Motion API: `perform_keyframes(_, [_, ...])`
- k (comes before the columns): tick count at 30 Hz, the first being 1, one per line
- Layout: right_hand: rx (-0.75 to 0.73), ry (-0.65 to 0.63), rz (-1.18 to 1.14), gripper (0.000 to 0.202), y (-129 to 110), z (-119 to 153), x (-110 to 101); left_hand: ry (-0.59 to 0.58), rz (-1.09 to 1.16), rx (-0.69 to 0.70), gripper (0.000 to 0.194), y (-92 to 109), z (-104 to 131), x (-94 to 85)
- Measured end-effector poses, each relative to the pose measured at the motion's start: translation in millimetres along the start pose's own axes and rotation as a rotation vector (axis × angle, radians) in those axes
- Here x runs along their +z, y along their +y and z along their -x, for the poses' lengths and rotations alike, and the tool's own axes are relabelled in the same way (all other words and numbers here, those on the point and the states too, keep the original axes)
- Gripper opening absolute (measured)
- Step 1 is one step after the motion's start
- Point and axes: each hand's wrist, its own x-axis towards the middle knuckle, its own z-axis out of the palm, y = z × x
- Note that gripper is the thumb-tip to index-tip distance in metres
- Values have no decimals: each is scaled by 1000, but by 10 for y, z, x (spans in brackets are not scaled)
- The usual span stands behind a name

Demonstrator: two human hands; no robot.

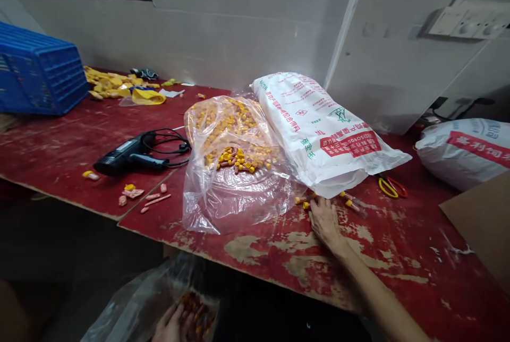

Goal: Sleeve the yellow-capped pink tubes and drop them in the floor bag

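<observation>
On the worn red table (pixel 279 246), my right hand (pixel 324 220) reaches to the edge of a white printed sack (pixel 303 113), its fingertips partly hidden near small yellow-capped pieces (pixel 353 205). My left hand (pixel 171 325) is low in the view, below the table edge, at a clear plastic bag (pixel 131 299) with small yellow and reddish pieces inside. Its fingers are partly cut off and dim, so its grip is unclear. A larger clear bag (pixel 239 198) full of yellow-capped pieces lies open on the table, left of the sack.
A black heat gun (pixel 127 153) with a coiled cable lies left of the large bag, with loose pink pieces (pixel 133 193) in front. Farther back are a blue crate (pixel 43 74) and yellow items (pixel 109 84). Scissors (pixel 388 187), another sack (pixel 466 145) and cardboard (pixel 482 220) are at right.
</observation>
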Motion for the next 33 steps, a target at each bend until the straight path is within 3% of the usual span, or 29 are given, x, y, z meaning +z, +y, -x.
perform_keyframes(2, [4,-17,31,19,-5,-5,-18,67,38,-65,20,79,72,199])
perform_keyframes(4, [-38,-45,-11,15,49,93,-44,48,40,-44,26,155,234,404])
perform_keyframes(7, [-128,-168,-189,21,255,335,-151,-109,-48,157,39,237,550,694])
perform_keyframes(10, [-159,-330,-208,31,504,518,-323,-300,-123,191,44,257,848,972])
perform_keyframes(13, [-116,-460,-36,28,633,582,-405,-514,-166,93,40,210,1094,1235])
perform_keyframes(17, [-78,-529,18,25,587,587,-318,-769,-185,-125,31,88,1338,1513])
perform_keyframes(21, [-58,-583,19,26,516,580,-278,-884,-144,-329,26,-20,1466,1721])
perform_keyframes(28, [-3,-570,28,25,548,576,-309,-866,-116,-515,30,-131,1539,1972])
perform_keyframes(30, [-21,-492,-22,23,484,678,-277,-843,-95,-535,32,-164,1568,1990])
perform_keyframes(33, [-116,-237,-298,25,236,902,-225,-832,-11,-566,33,-196,1605,1987])
